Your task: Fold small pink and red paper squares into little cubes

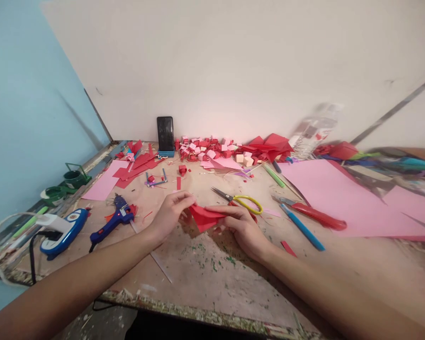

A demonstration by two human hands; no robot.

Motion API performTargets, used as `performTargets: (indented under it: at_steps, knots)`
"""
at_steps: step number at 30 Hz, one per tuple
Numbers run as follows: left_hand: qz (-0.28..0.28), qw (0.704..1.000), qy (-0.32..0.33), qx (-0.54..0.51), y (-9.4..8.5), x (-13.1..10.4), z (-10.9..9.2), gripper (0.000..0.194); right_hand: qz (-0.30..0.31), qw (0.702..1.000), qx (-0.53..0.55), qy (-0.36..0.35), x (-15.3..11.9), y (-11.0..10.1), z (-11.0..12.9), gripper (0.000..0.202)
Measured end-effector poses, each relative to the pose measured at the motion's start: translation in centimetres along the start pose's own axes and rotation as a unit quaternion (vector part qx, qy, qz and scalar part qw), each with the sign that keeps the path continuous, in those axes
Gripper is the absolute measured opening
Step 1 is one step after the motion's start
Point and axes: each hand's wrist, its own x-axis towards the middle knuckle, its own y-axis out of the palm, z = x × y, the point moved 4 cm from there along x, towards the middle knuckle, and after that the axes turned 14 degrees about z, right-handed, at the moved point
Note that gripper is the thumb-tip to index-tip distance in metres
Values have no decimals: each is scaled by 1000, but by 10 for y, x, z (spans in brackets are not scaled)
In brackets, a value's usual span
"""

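Observation:
Between my two hands is a piece of red paper point(205, 219), folded and held just above the table. My left hand point(173, 211) pinches its upper left corner between thumb and fingers. On the other side, my right hand point(242, 226) grips the right edge, with the fingers lying along the top fold. Just behind the right hand lies a pair of scissors point(247, 203) with yellow and red handles, its blades pointing to the upper left. A blue hot glue gun point(115, 222) rests to the left of my left hand.
A red utility knife point(315, 215) and a blue pen-like stick point(302, 228) lie right of the scissors. Large pink paper sheets point(347, 196) cover the right side. Small paper cubes point(212, 151) are heaped by a standing phone point(165, 133). A blue power strip point(65, 233) sits left.

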Motion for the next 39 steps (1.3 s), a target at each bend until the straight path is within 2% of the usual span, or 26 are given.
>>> performTargets:
  at_steps: [5,7,9,12,15,18,21,24,28,31,39]
  knots:
    - [-16,999,10,47,-2,2,-2,15,39,999,22,-18,-3,3,2,28]
    - [-18,997,23,69,-2,1,-5,15,46,999,8,-16,-3,4,2,36]
    - [-20,993,43,107,-1,-1,-8,14,19,999,-41,-13,-3,4,3,39]
    - [-4,979,79,186,5,-6,-15,13,-23,990,-135,-17,-2,4,8,32]
    - [23,970,94,223,11,-12,-18,15,6,984,-179,-5,0,7,9,30]
    - [28,978,83,191,12,-11,-17,18,25,981,-193,0,1,7,7,38]
    - [33,991,46,120,11,-5,-12,21,28,981,-193,-10,1,7,5,38]
    - [41,994,17,104,10,1,-6,26,25,978,-205,-10,2,6,4,38]
    - [25,992,28,117,6,3,-4,27,17,978,-208,-2,1,6,4,37]
    - [2,993,33,111,3,3,-6,28,35,986,-164,10,1,7,1,37]
    - [-12,1000,-10,8,1,1,-8,32,42,991,-127,6,1,9,-2,44]
